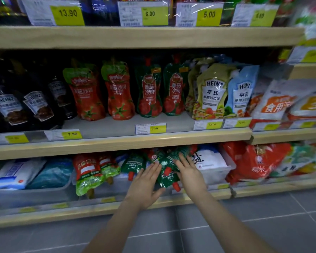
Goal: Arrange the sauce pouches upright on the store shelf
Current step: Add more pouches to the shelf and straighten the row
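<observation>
Both hands reach into the lowest shelf with fingers stretched flat: the left hand (146, 181) and the right hand (189, 172) press in from either side of a bundle of dark green sauce pouches (167, 170), palms facing each other, the bundle held between them rather than gripped by curled fingers. These pouches lie on their sides with red caps pointing out toward the person; how many are in the bundle is hard to tell, since they overlap and the upper ones run under the shelf edge. Just left of the left hand lies one more green pouch (133, 164), and beyond it red-and-green pouches (88, 173) hang over the front of a grey bin (31, 195). Right of the right hand sits a white bag (211, 161), partly hidden. Above the hands, on the middle shelf (120, 141), matching green ketchup pouches (150, 92) stand upright beside red ones (102, 92). The far edges are blurred.
</observation>
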### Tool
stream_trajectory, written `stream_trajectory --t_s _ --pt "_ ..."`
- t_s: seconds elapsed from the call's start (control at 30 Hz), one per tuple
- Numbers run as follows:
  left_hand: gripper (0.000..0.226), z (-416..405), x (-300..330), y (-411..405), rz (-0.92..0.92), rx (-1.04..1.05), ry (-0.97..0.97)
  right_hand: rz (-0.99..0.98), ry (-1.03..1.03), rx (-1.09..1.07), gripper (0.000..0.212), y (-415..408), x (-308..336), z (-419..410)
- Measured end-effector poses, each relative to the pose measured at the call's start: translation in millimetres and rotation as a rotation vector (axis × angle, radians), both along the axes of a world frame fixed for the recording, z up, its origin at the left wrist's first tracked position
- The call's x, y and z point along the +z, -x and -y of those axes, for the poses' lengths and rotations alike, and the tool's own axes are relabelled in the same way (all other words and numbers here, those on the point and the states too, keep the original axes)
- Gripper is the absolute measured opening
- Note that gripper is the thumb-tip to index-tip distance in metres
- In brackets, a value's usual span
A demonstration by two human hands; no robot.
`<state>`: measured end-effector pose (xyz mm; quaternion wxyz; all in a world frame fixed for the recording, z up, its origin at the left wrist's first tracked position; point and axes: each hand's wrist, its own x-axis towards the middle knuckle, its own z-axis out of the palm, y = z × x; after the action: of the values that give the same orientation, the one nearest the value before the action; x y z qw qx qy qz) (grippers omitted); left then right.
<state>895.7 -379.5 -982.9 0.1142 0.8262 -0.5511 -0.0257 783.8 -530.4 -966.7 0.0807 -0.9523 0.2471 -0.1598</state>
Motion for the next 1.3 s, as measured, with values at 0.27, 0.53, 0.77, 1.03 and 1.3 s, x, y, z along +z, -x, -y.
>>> stream_trajectory --t_s 0.27,0.53,0.77,1.03,1.3 --pt "0.084 6.2 31.1 -2.6 -0.281 0.017 0.202 0.485 -0.094 0.14 0.037 44.4 60.5 18.4" --pt "0.074 40.6 95.9 23.1 -0.58 0.002 0.414 0.441 -0.37 0.179 0.021 54.1 160.3 19.7" --pt "0.054 26.2 97.0 18.3 -0.835 -0.024 0.319 0.25 -0.915 0.245 0.015 37.4 193.7 2.5" --pt "0.058 -3.0 95.9 4.4 -0.889 0.01 0.269 0.314 -1.073 0.205 0.011 19.9 180.9 -7.9" --pt "0.042 -10.1 89.7 1.6 -0.943 0.068 0.315 0.385 -1.016 0.144 0.009 13.3 176.3 -17.9"
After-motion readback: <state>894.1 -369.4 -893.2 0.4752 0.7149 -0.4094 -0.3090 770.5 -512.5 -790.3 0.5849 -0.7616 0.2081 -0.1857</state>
